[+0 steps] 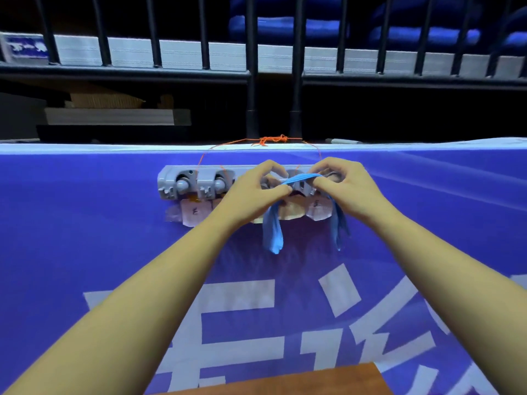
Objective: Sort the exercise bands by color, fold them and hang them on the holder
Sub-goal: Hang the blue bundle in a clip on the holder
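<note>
Left of your left hand, the grey holder (182,182) sits against a purple banner (85,238), with two of its roller clips bare. Paper labels (194,212) are stuck just below it.

Your left hand (258,189) is up at the middle of the holder, fingers curled, thumb and forefinger pinching one side of a blue exercise band (302,177). Below that hand, one end of the band hangs down in a loose fold in front of the banner.

Between your hands, the band runs as a short, taut strip across the front of a holder clip. You cannot tell whether it is seated in the clip or only held against it.

Your right hand (346,186) pinches the other side of the band with curled fingers, and hides the holder's right end. The band's second end hangs down below this hand.

Above and between your hands, an orange string (271,139) is knotted at the banner's top edge, with strands running down to the holder. Below your forearms, nearer your right one, a brown wooden surface (313,377) shows at the bottom edge.
</note>
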